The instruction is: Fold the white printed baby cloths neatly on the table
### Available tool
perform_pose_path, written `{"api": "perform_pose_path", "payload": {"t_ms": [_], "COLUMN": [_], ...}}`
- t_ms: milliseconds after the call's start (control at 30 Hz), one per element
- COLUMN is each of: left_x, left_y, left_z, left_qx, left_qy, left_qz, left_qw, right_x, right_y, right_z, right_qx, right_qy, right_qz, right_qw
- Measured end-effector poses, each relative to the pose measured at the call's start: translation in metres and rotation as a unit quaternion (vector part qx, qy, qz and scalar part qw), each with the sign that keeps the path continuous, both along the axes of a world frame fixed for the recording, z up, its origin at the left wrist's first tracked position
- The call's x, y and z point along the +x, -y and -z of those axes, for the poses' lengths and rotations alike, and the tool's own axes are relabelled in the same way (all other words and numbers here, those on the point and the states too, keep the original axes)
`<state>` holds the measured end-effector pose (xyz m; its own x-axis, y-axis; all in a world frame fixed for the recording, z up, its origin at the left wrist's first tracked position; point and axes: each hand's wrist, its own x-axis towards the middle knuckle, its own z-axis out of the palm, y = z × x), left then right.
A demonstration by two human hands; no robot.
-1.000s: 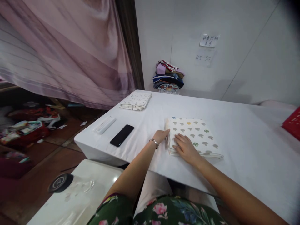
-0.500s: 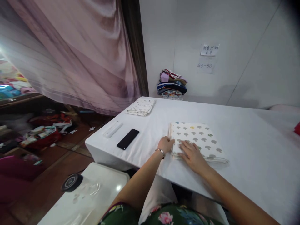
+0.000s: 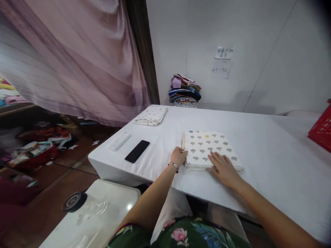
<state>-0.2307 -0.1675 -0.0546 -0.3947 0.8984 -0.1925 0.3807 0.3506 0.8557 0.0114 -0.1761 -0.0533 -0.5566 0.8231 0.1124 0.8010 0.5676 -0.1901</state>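
Observation:
A folded white cloth (image 3: 200, 144) printed with grey, yellow, green and blue mushroom shapes lies flat on the white-covered table. At its left edge, my left hand (image 3: 179, 156) has its thumb on top and its fingers curled against the side, closed on the layers. The tips of those fingers are partly hidden. My right hand (image 3: 224, 168) rests palm down near the front edge of the cloth, fingers stretched out and holding nothing.
On the table (image 3: 165, 137) lie a black phone (image 3: 137, 151), a white slim case (image 3: 119, 141) and another folded cloth (image 3: 151, 115). Stacked fabrics (image 3: 184, 91) stand by the wall. A red basket (image 3: 322, 127) is at right. A lidded clear jar (image 3: 88, 203) lies lower left.
My right hand has slid rightward over the cloth, and its front edge lies straighter. My left hand stays at the left edge. The view has turned right, showing more of the red basket.

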Motion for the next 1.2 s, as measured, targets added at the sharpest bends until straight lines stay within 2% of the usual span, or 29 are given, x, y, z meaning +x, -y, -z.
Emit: {"api": "perform_pose_path", "payload": {"t_ms": [100,200,267,333,433,500,633,767,900,967,1067,1133,1200], "left_x": [-0.002,-0.004,-0.004,-0.004,-0.003,-0.002,-0.002,-0.006,-0.008,-0.006,-0.001,-0.002,-0.006], "left_y": [0.0,-0.002,-0.005,-0.009,-0.014,-0.015,-0.016,-0.018,-0.017,-0.013,-0.001,0.01,0.023], "left_z": [0.002,-0.001,-0.003,-0.005,-0.01,-0.013,-0.019,-0.017,-0.015,-0.016,-0.018,-0.017,-0.013], "left_qx": [-0.009,-0.02,-0.034,-0.051,-0.071,-0.079,-0.091,-0.113,-0.132,-0.124,-0.058,0.022,0.131], "left_qy": [0.016,0.02,0.033,0.055,0.098,0.132,0.175,0.16,0.105,0.048,-0.101,-0.181,-0.232], "left_qz": [0.012,0.011,0.014,0.02,0.029,0.037,0.059,0.08,0.1,0.1,0.088,0.086,0.113], "left_qw": [1.0,1.0,0.999,0.997,0.992,0.987,0.979,0.977,0.981,0.986,0.989,0.98,0.957], "right_x": [0.016,0.04,0.058,0.072,0.081,0.078,0.069,0.068,0.074,0.076,0.08,0.084,0.091], "right_y": [-0.007,-0.026,-0.042,-0.057,-0.071,-0.076,-0.082,-0.087,-0.089,-0.088,-0.082,-0.077,-0.073], "right_z": [-0.006,-0.017,-0.022,-0.023,-0.021,-0.02,-0.018,-0.011,-0.003,-0.002,-0.005,-0.01,-0.012], "right_qx": [-0.03,-0.026,-0.064,-0.147,-0.254,-0.278,-0.269,-0.24,-0.266,-0.259,-0.246,-0.257,-0.274], "right_qy": [-0.047,-0.117,-0.154,-0.206,-0.287,-0.302,-0.284,-0.293,-0.339,-0.337,-0.301,-0.285,-0.274], "right_qz": [0.015,0.139,0.242,0.313,0.352,0.361,0.356,0.321,0.317,0.33,0.333,0.329,0.326], "right_qw": [0.998,0.983,0.956,0.915,0.854,0.837,0.849,0.868,0.845,0.843,0.859,0.863,0.863]}}
